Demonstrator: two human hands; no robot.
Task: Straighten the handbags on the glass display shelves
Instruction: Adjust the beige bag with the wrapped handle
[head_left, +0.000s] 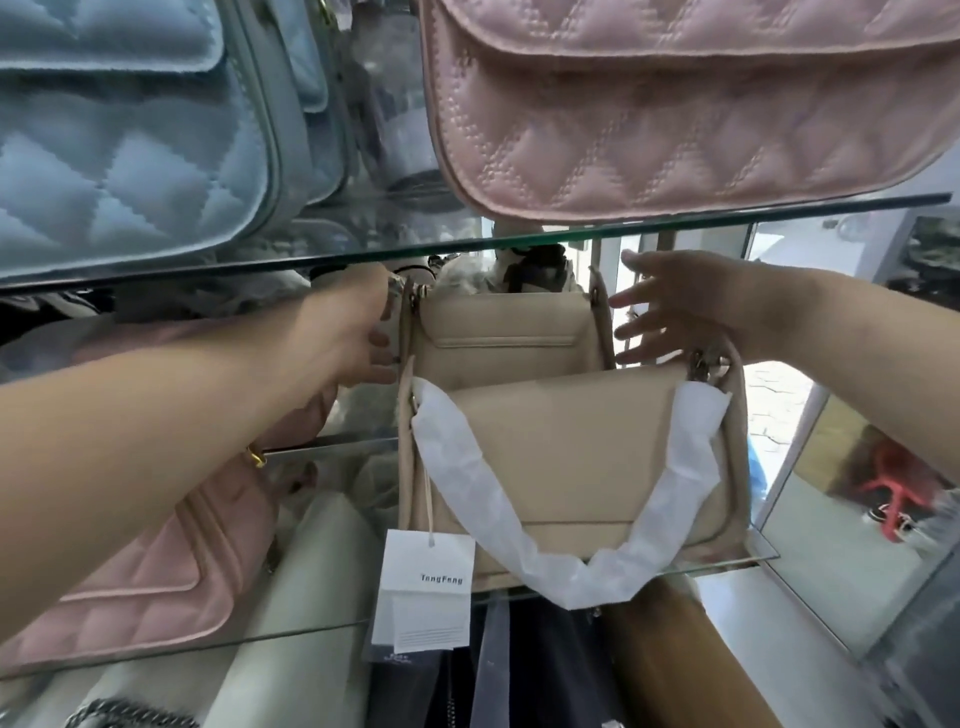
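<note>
1. The one label you can read is "TongFeng", on the white tag (426, 587) hanging from the front bag (571, 467). The small print under it is too blurred to read.
2. You have two beige bags on the middle shelf (727, 564) — the front bag at the glass edge and the rear bag (509, 332) upright just behind it.
3. There are two pink quilted bags. The top pink bag (675, 114) sits on the top shelf (519, 240), and the low pink bag (130, 561) lies on the middle shelf under your left forearm.
4. One blue bag (104, 135), also quilted, sits top left.
5. One strap (467, 493), wrapped in white paper, drapes across the front bag's face and dips past the shelf edge.
6. Your left hand (353, 327) is at the rear bag's left edge with its fingers (382, 340) against the side. Whether they grip it can't be told.
7. Your right hand (675, 306) holds nothing — its fingers (639, 296) are straight and spread, the tips just beside the rear bag's right edge.
</note>
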